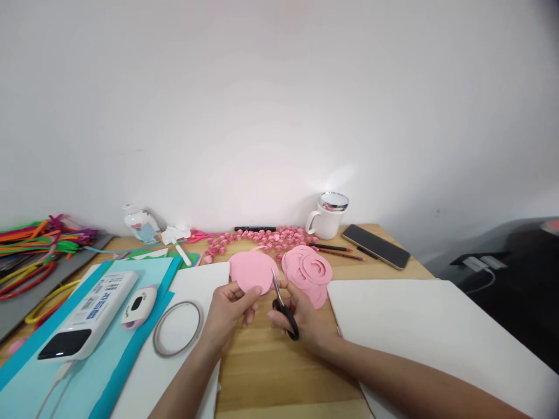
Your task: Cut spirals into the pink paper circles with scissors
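"Pink paper circle (252,270), held out over the table (262,378). Which way does it lie from the scissors (288,315)?"

"To their left. The blades run along its right-hand side, the tip overlapping the paper near that edge as seen from above"

"And their long axis?"

"It slants away from the person: black handles near and to the right, tip farther off and a little to the left. Whether the blades are parted is too small to tell"

"Which hand is nearer the circle?"

"The left hand (227,311). It pinches the near edge, thumb on top and fingers beneath, so most of the disc sticks out beyond the fingertips, forward and slightly right"

"What about the right hand (305,323)?"

"Closed around the scissors' handles, with the circle ahead of it and to the left. A finger reaches close to the paper's right edge, but I can't tell whether it touches"

"Anything close by on the other side?"

"A pile of pink paper spirals (305,267), just beyond the right hand. Farther back, small pink rolls (288,237) are scattered near the wall, with a white mug (331,218) to the right of them"
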Action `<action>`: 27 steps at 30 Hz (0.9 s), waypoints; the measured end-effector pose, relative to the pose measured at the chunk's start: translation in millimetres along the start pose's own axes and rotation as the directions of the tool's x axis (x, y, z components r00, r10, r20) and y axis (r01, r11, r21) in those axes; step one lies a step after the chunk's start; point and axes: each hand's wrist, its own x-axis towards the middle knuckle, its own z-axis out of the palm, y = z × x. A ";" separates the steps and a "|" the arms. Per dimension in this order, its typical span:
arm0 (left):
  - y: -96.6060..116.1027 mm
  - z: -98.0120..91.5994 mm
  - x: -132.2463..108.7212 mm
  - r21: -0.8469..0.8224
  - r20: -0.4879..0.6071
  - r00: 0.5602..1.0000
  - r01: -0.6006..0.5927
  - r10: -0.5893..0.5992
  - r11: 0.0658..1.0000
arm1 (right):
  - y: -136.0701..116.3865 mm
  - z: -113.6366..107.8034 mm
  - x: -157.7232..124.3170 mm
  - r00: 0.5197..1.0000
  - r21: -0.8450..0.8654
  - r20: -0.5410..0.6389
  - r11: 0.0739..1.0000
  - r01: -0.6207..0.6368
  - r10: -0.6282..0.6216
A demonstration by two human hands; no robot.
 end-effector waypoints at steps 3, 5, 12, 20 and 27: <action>-1.6 -0.6 0.9 0.061 -0.020 1.000 -0.017 0.018 0.998 | -0.7 -0.6 0.2 1.000 -0.005 0.010 1.000 0.013 -0.013; -2.8 -1.0 1.4 0.083 0.001 1.000 -0.025 0.025 0.996 | -0.3 -1.5 0.9 0.999 0.006 0.013 0.999 0.044 -0.044; -5.8 -1.5 1.7 0.109 0.033 0.999 -0.027 0.023 0.994 | -2.7 -2.4 0.9 0.992 0.069 0.010 0.989 0.128 -0.129; -3.5 -1.3 2.2 0.095 0.015 0.999 -0.054 0.053 0.994 | -6.4 -0.5 -0.6 0.999 0.059 -0.021 0.997 0.044 -0.043; -4.7 -3.4 2.2 0.098 -0.005 0.997 -0.073 0.074 0.993 | -8.5 0.4 -0.7 0.999 0.010 -0.038 0.999 0.036 -0.036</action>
